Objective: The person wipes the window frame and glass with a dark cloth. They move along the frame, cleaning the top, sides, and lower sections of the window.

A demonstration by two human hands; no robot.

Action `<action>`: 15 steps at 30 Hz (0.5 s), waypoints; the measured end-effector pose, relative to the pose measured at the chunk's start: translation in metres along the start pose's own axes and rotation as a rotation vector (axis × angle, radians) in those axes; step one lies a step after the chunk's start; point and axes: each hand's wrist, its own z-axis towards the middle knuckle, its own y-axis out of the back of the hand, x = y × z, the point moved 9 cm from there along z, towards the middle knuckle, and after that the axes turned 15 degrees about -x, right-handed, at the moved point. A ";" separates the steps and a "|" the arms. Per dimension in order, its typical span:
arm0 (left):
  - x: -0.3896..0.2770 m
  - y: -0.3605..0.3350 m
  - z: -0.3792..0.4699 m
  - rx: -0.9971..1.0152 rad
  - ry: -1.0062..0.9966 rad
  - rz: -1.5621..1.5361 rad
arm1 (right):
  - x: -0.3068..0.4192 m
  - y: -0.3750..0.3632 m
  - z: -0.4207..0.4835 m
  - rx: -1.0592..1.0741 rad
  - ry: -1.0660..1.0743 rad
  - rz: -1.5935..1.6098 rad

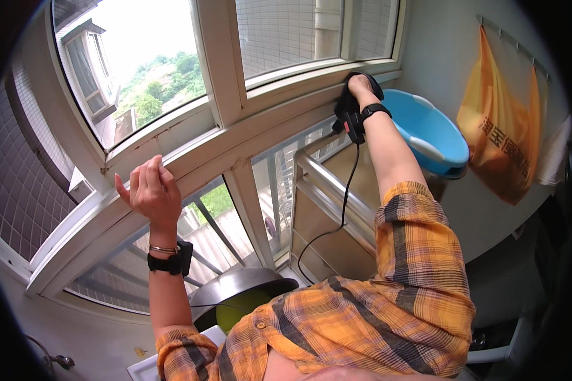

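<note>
My right hand (pixel 361 86) is closed around a black cloth (pixel 346 101), pressed against the window's lower frame rail (pixel 310 97) at the far right. Part of the cloth hangs below the fist beside a black wrist-strapped device (pixel 352 126). In front of the window sill, on the left, is my left hand (pixel 150 190), raised with loosely curled fingers. One digit stands apart from the others, and nothing shows in this hand. A black strap (pixel 164 263) and thin bangles circle that wrist. The sliding window (pixel 148 71) shows trees and a neighbouring building outside.
A light blue plastic basin (pixel 426 126) stands right of my right forearm. Below that arm is a metal-railed rack (pixel 333 181). An orange plastic bag (pixel 500 128) hangs from wall hooks. Near my body, a metal basin (pixel 248 281) leans by the lower window; a thin cable crosses the rack.
</note>
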 end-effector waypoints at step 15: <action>-0.001 -0.001 -0.001 -0.012 -0.030 0.031 | 0.086 0.088 -0.003 0.326 0.600 -0.146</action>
